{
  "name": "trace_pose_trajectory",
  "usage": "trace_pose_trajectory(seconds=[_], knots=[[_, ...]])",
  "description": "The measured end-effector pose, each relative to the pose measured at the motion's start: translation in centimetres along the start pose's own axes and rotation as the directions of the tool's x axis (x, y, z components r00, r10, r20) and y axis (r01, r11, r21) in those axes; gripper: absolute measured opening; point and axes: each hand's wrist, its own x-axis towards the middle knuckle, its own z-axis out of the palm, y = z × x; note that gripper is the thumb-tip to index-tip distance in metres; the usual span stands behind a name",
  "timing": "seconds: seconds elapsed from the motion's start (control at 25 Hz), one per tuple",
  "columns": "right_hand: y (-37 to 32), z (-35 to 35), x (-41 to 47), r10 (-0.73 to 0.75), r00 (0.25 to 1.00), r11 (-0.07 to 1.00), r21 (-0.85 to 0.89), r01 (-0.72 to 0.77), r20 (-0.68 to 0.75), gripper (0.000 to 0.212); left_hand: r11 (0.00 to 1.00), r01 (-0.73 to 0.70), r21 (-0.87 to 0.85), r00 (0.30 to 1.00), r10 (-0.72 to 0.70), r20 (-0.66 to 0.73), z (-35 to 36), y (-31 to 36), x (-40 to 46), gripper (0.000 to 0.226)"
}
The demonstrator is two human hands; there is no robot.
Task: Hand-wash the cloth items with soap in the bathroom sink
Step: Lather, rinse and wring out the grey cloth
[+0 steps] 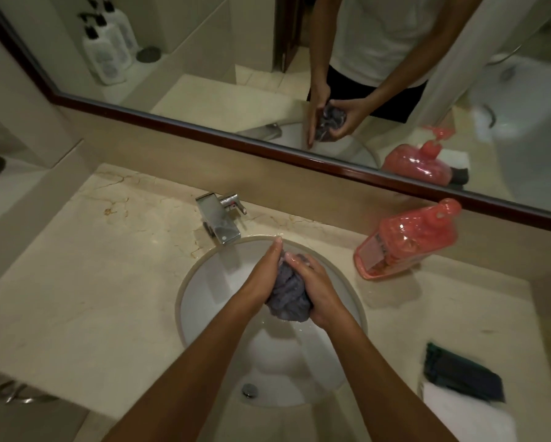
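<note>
A wet grey cloth (287, 296) is bunched into a ball over the round white sink (204, 282). My left hand (261, 275) presses against its left side, fingers stretched toward the tap. My right hand (315, 288) wraps over its right side and top. Water drips from the cloth into the basin. A pink soap bottle (405, 244) with a pump stands on the counter to the right of the sink. Folded dark cloths (462, 374) lie on a white one (468, 416) at the counter's front right.
A chrome tap (218, 220) sits behind the sink on the beige marble counter (92, 266). The drain (249, 390) lies at the basin's near side. A wide mirror (236, 59) runs along the back wall. A chrome ring (16, 393) hangs below the counter's left edge.
</note>
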Motion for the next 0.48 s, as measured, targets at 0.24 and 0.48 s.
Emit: trace_pose_trajectory(seconds=[0.24, 0.48], knots=[[-0.7, -0.6, 0.5, 0.11, 0.982, 0.882, 0.471, -0.025, -0.154, 0.035, 0.973, -0.213, 0.09, 0.971, 0.221, -0.092, 2.0, 0.3, -0.5, 0.033], [-0.1, 0.6, -1.3, 0.004, 0.975, 0.863, 0.493, 0.109, -0.222, 0.017, 0.92, -0.182, 0.346, 0.861, 0.319, -0.396, 4.6, -2.9, -1.2, 0.037]])
